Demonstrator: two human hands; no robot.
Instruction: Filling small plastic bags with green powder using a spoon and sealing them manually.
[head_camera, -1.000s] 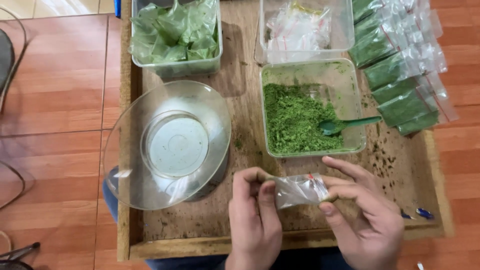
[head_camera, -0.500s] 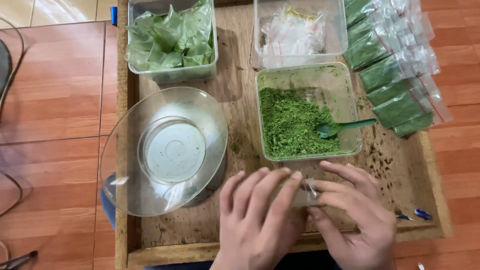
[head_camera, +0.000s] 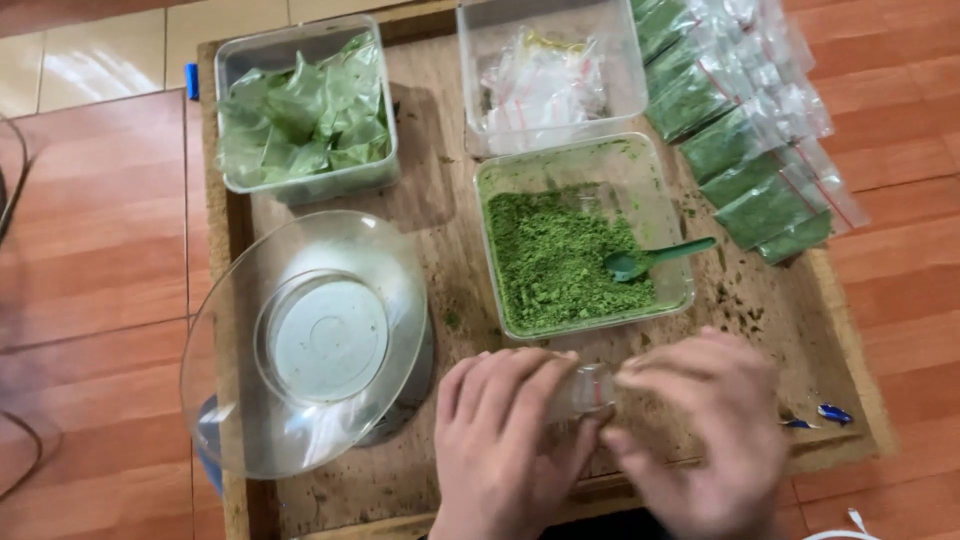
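My left hand (head_camera: 505, 440) and my right hand (head_camera: 700, 430) meet over the near edge of the wooden tray (head_camera: 850, 380). Between their fingertips they pinch a small clear zip bag (head_camera: 590, 388) with a red strip; most of it is hidden by the fingers. Just beyond the hands stands a clear tub of green powder (head_camera: 560, 255) with a green spoon (head_camera: 650, 260) lying in it. The right hand is blurred.
A clear bowl on a scale (head_camera: 310, 340) sits left of the hands. At the back stand a tub of green-stained bags (head_camera: 300, 110) and a tub of unfilled zip bags (head_camera: 545, 80). Several filled powder bags (head_camera: 750, 150) lie in a row at the right. Around the tray is red tiled floor.
The hands have closed over the small bag, which showed flat between them a second ago. The view has tilted, so everything sits lower and further left in the picture.
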